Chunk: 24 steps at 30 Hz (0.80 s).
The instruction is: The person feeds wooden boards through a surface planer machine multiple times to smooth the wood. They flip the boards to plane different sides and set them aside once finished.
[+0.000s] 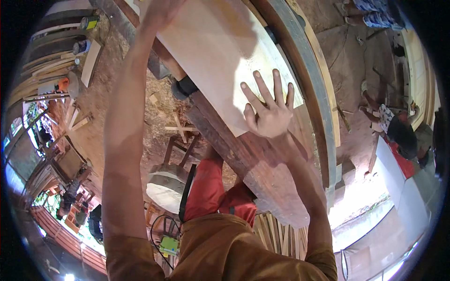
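Note:
A pale, flat wooden board [206, 51] lies along a dark reddish wooden bench [276, 173]. My right hand [269, 112] rests palm down near the board's close end, fingers spread and nothing held. A patch of sunlight falls on the board around those fingers. My left arm reaches far forward, and my left hand [159, 16] is at the board's far left edge. The upper rim of the picture cuts off its fingers, so their grip is hidden. A dark block [186, 86] sits against the bench's left side, beside the board.
A long dark beam [321, 98] runs along the bench's right side. To the left stand a round-topped wooden stool [166, 189], crossed wood scraps [182, 128] and stacked planks [51, 65]. A green box [168, 245] with a cable is low down. Another person [398, 129] is at far right.

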Motion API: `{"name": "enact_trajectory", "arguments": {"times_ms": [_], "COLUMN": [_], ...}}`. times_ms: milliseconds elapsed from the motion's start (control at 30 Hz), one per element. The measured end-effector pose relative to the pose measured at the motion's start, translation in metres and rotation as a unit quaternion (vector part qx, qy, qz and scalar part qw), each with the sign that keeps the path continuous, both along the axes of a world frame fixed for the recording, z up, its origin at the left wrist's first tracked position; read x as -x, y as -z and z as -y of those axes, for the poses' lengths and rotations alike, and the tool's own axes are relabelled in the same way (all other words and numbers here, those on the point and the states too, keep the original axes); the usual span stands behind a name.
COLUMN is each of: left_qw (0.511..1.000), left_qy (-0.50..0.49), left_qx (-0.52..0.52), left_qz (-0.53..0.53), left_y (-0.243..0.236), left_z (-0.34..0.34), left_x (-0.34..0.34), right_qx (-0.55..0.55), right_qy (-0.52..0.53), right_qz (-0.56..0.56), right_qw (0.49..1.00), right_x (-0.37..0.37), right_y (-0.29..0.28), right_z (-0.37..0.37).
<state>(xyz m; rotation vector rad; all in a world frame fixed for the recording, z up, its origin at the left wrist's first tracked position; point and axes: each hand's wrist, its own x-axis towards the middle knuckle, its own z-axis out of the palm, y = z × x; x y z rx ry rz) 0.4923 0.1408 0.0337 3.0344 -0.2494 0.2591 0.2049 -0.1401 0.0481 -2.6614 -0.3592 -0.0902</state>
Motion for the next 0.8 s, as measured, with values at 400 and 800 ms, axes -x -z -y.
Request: {"name": "enact_trajectory", "arguments": {"times_ms": [400, 800], "left_qw": [0.999, 0.922], "left_qy": [0.013, -0.137], "left_qx": [0.040, 0.305], "left_qz": [0.023, 0.197], "left_y": [0.014, 0.079], "left_z": [-0.054, -0.140], "left_x": [-0.089, 0.025], "right_qx": [0.022, 0.053], "right_qy": [-0.024, -0.040], "right_qz": [0.026, 0.068], "right_qw": [0.999, 0.995], "right_x": [-0.062, -0.113], "right_y": [0.005, 0.007], "right_z": [-0.040, -0.072]}}
